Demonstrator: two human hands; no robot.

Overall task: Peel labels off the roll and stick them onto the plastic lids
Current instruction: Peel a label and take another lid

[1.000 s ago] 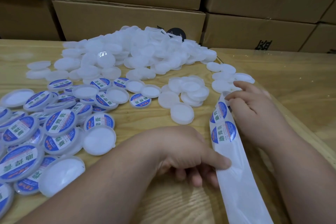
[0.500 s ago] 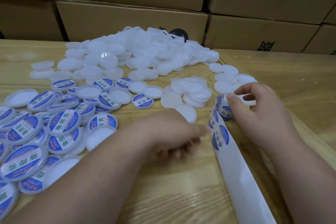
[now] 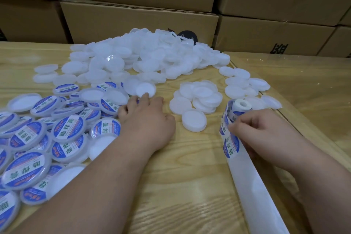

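My left hand point(image 3: 146, 119) reaches forward flat on the table, its fingertips on a plain white lid point(image 3: 145, 89) and over a labelled lid that shows only a blue sliver. My right hand point(image 3: 266, 133) pinches the label strip just below the small roll point(image 3: 240, 105). A blue-and-white label point(image 3: 230, 146) sits on the strip under my fingers. The bare white backing point(image 3: 256, 195) trails toward me. Labelled lids point(image 3: 38, 135) crowd the left side. A big heap of plain lids point(image 3: 152, 59) lies at the back.
A small cluster of plain lids point(image 3: 197, 97) and a single lid point(image 3: 193, 120) lie between my hands. Stacked cardboard boxes point(image 3: 138, 19) wall off the back. A black round object point(image 3: 188, 35) peeks behind the heap. A table seam point(image 3: 296, 129) runs along the right.
My left hand left the label strip and moved forward and left to the lids. My right hand shifted down the strip, and the roll now shows above it.
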